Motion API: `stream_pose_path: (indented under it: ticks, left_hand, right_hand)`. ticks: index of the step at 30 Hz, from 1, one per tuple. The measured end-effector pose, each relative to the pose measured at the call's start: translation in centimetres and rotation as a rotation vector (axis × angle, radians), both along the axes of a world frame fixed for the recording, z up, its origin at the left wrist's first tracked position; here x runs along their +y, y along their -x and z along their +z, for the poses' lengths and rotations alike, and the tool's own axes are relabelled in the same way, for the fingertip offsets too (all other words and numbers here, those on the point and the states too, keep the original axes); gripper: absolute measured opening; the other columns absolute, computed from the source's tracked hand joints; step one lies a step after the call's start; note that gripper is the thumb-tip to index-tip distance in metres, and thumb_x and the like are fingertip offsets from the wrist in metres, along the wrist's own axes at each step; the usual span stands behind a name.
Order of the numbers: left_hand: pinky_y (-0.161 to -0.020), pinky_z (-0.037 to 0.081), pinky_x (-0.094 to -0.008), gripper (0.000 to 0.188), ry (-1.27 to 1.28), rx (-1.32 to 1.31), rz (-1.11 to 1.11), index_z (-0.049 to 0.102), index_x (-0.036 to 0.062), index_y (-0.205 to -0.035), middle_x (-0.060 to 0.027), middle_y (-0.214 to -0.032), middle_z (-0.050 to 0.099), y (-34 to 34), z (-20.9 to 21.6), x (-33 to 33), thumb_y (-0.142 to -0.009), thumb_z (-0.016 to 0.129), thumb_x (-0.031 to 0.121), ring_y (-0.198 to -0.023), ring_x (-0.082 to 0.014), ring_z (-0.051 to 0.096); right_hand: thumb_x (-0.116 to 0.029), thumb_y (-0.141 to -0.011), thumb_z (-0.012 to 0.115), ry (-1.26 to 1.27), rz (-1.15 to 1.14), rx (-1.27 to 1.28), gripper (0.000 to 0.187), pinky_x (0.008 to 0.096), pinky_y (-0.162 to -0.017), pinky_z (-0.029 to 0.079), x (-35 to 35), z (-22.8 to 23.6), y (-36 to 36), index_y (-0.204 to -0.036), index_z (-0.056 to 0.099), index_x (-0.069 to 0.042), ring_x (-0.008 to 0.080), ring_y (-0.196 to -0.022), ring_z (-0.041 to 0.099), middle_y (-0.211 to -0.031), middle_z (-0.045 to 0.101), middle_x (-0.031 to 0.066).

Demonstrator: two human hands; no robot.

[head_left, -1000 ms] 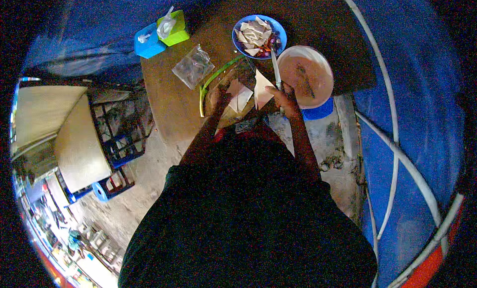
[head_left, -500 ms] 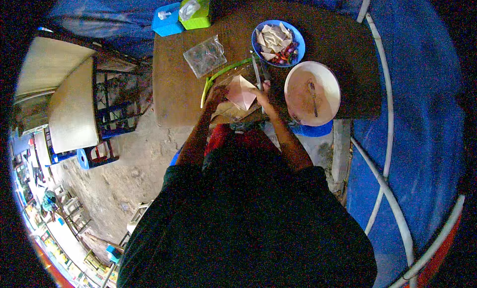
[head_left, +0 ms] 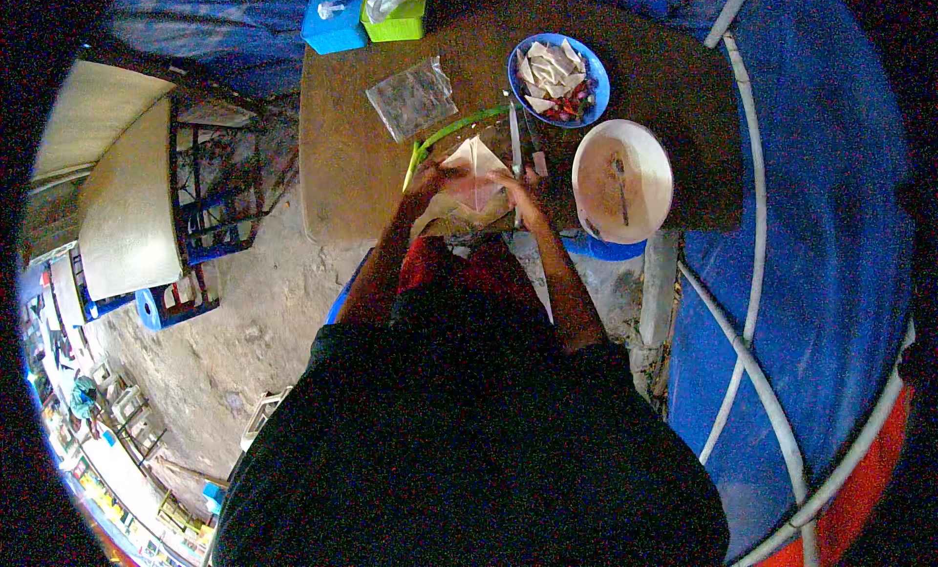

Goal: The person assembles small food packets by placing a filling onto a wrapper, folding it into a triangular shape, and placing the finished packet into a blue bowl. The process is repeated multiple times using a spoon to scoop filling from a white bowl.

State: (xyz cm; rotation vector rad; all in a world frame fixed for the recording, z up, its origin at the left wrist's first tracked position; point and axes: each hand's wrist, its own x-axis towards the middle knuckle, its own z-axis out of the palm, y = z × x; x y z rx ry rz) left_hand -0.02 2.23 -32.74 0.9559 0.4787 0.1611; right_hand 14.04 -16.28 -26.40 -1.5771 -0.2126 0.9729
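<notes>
A thin pale square wrapper (head_left: 476, 161) lies across a wooden board at the near edge of the table, one corner pointing away from me and a crease down its middle. My left hand (head_left: 426, 183) grips its left side with fingers over the surface. On the right side, my right hand (head_left: 524, 197) holds the edge with bent fingers. Just beyond my right hand lies a knife (head_left: 515, 135), blade pointing away. A long green scallion (head_left: 457, 126) curves behind the wrapper. Beside the knife sits a small pinkish piece (head_left: 539, 163), too small to name.
At the far right a blue bowl (head_left: 603, 73) holds pale folded triangles, red chillies and shallots. Nearer stands a large white basin (head_left: 662, 181) with a spoon in it. A clear plastic bag (head_left: 412, 98) lies left; blue (head_left: 334, 24) and green (head_left: 396, 15) containers stand behind.
The wrapper has shifted slightly, and a crease now shows down its middle. Both hands have moved in along its sides. The view has shifted a little.
</notes>
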Motion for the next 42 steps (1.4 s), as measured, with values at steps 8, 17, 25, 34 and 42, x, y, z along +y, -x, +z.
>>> stream_pose_path:
  ticks: [8,17,25,34,42]
  left_hand:
    - [-0.080,0.043,-0.0290,0.034,-0.323,0.023,-0.255,0.070,0.0061,-0.100,-0.0016,-0.093,0.068,0.5,9.1,2.4,-0.086,0.061,0.035,-0.085,-0.0125,0.056]
    - [-0.046,0.038,-0.0239,0.032,-0.113,0.173,-0.232,0.067,0.0079,-0.095,0.0009,-0.072,0.058,1.1,23.5,2.4,-0.079,0.070,0.035,-0.052,-0.0097,0.048]
    - [-0.043,0.039,-0.0249,0.025,-0.101,0.059,-0.232,0.066,0.0072,-0.088,0.0008,-0.070,0.062,0.2,24.0,2.9,-0.078,0.071,0.029,-0.055,-0.0091,0.056]
    - [-0.052,0.046,-0.0287,0.027,-0.230,-0.133,-0.051,0.066,0.0028,-0.097,-0.0054,-0.087,0.068,0.2,21.1,1.6,-0.084,0.066,0.027,-0.063,-0.0119,0.057]
    - [-0.066,0.051,-0.0335,0.017,-1.093,0.200,-0.247,0.067,-0.0041,-0.092,-0.0071,-0.085,0.069,-0.6,24.8,0.5,-0.083,0.064,0.010,-0.075,-0.0188,0.064]
  right_hand:
    - [-0.022,-0.082,0.070,-0.068,-0.193,0.475,0.029,0.0208,-0.037,0.026,1.7,9.6,4.4,-0.106,0.058,-0.010,0.0034,-0.042,0.035,-0.072,0.054,-0.0060]
    - [-0.020,-0.085,0.067,-0.393,-0.441,0.457,0.019,0.0201,-0.036,0.026,2.8,16.1,7.5,-0.100,0.056,-0.018,0.0026,-0.039,0.034,-0.065,0.049,-0.0086]
    - [-0.028,-0.083,0.070,-0.216,-0.519,0.208,0.025,0.0225,-0.037,0.023,3.4,18.8,8.0,-0.098,0.059,-0.012,0.0036,-0.038,0.031,-0.053,0.038,-0.0093]
    - [-0.030,-0.088,0.062,-0.232,-0.411,0.163,0.021,0.0212,-0.037,0.025,2.3,15.0,6.9,-0.092,0.057,-0.011,0.0054,-0.038,0.032,-0.055,0.041,-0.0060]
    - [-0.030,-0.088,0.059,-0.460,-0.366,0.494,0.026,0.0216,-0.042,0.034,0.7,2.6,7.1,-0.104,0.062,-0.010,0.0061,-0.048,0.040,-0.069,0.054,-0.0062]
